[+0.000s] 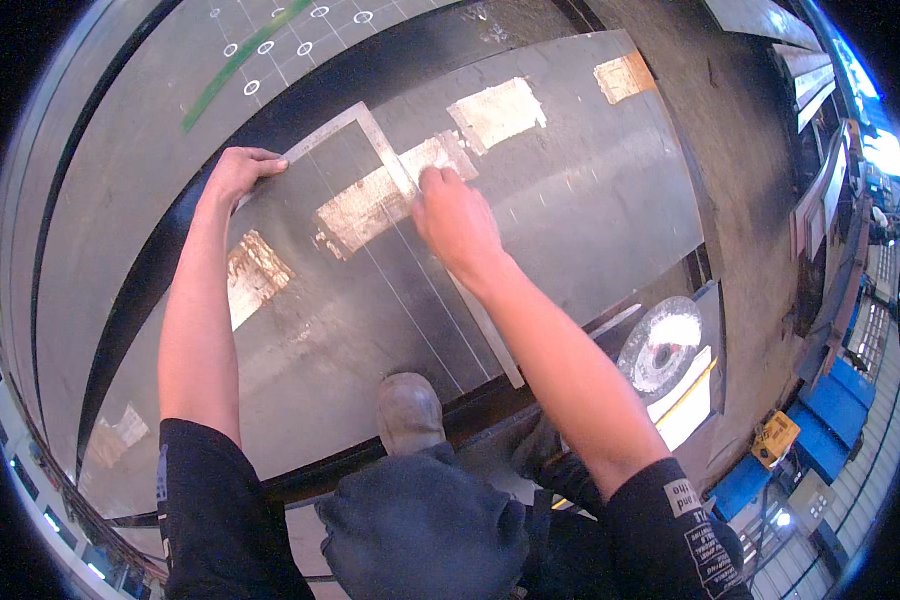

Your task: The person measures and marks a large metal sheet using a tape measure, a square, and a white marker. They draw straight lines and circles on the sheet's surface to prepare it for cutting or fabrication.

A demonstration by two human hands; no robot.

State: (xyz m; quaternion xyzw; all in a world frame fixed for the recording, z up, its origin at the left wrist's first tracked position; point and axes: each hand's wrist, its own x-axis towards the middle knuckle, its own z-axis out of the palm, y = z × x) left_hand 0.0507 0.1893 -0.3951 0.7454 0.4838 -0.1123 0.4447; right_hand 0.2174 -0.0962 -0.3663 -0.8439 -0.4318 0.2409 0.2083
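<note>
Narrowed fingers of the left hand [240,175] hold a framing square [383,148]; bunched fingers of the right hand [457,220] touch its longer arm.

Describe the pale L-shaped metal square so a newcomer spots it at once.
Start with the broad grey metal plate mid-view. On it lies a pale, flat, L-shaped metal square, its short side touched by the left hand, its long side running past the right hand toward the lower edge. Its straight edges and one sharp corner set it apart from the ragged pale patches nearby.
</note>
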